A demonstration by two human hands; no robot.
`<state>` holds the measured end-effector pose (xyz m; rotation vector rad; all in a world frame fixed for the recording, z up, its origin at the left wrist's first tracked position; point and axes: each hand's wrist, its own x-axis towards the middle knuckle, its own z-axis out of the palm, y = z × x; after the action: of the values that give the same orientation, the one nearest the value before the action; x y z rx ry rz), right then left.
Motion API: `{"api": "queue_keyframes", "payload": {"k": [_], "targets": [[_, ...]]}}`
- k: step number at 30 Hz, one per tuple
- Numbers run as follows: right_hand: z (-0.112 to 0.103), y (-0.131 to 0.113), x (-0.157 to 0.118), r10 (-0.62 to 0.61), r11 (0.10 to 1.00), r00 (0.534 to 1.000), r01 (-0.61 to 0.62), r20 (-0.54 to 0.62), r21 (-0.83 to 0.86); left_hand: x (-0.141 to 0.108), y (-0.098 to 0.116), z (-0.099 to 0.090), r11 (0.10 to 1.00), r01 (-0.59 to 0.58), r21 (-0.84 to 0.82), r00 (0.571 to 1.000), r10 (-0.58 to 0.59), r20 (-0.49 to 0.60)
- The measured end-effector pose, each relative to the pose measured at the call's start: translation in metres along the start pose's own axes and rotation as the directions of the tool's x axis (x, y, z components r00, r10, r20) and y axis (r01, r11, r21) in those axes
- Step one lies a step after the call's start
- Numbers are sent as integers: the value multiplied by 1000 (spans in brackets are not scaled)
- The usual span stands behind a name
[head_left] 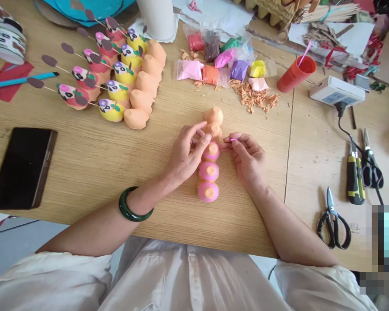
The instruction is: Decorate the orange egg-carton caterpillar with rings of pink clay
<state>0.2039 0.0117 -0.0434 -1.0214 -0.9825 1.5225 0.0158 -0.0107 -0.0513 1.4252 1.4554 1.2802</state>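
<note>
A strip of orange egg-carton cups [213, 115] lies upside down on the table in front of me, pointing away. Pink modelling clay [209, 172] rings the nearer three bumps, while the far two are plain orange. My left hand [188, 151] grips the strip from its left side, thumb and fingers around the second bump from the far end. Just right of the strip, my right hand [249, 157] pinches a small piece of pink clay [234, 139] between thumb and fingertips.
Decorated egg-carton strips [116, 93] stand at the upper left. Bagged coloured clay [189, 70] and orange scraps [251, 95] lie ahead. To the right are a red cup [296, 73], a power strip [337, 91], scissors [333, 224] and a cutter [355, 179]. A phone [22, 167] lies left.
</note>
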Motion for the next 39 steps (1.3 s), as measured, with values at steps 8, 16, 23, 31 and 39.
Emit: {"api": "queue_keyframes", "payload": {"k": [8, 16, 23, 31, 39], "targets": [[14, -22, -15, -52, 998, 997, 50, -50, -29, -3, 29, -9, 929, -350, 118, 935, 355, -22], [14, -24, -31, -36, 996, 993, 45, 111, -77, -6, 36, -10, 870, -465, 165, 885, 461, 67], [17, -26, -29, 21, 998, 991, -13, 131, -67, -7, 41, -9, 917, -381, 116, 925, 377, 53], [18, -43, -28, 152, 988, 956, -145, 249, -45, -7, 41, -11, 864, -494, 98, 867, 497, -12], [16, -40, -29, 192, 981, 944, -188, 270, -40, -8, 43, -12, 918, -395, 35, 917, 392, 73]]}}
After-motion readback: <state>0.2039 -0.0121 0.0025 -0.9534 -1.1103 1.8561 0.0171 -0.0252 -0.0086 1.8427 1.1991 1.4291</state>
